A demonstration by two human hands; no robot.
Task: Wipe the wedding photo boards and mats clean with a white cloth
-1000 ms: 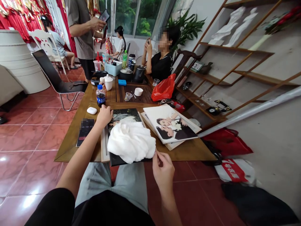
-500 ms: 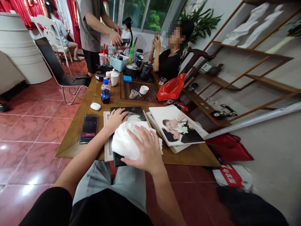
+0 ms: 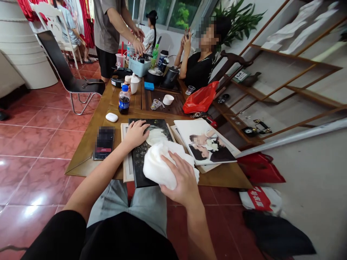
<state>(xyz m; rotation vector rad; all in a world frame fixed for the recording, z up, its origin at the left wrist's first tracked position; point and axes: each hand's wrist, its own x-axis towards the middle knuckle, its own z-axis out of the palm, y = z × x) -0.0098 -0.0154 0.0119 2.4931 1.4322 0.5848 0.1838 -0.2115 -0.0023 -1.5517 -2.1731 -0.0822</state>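
Observation:
My left hand (image 3: 136,134) lies flat, fingers stretched, on the upper left part of a dark photo panel (image 3: 139,164) that shows a pale dress. Under that panel, a light frame (image 3: 128,169) sticks out on the left. My right hand (image 3: 183,177) grips a bunched white cloth (image 3: 155,164) from above, its fingers spread over it. The cloth rests over the panel's lower right part and hides it there. To the right, a white photo panel (image 3: 184,131) with a picture of people lies tilted on another board.
Left of the panels lie a phone (image 3: 104,142) and a white earbud case (image 3: 111,117). Behind stand a cola bottle (image 3: 124,100), a white cup (image 3: 168,99) and a red plastic bag (image 3: 200,99). Two people are at the table's far end. Shelves (image 3: 295,88) rise at the right.
My right hand has slid the white cloth to the right, uncovering more of the dark panel. My left hand stays on the panel's upper left. A standing person's hands have lowered toward the blue basket.

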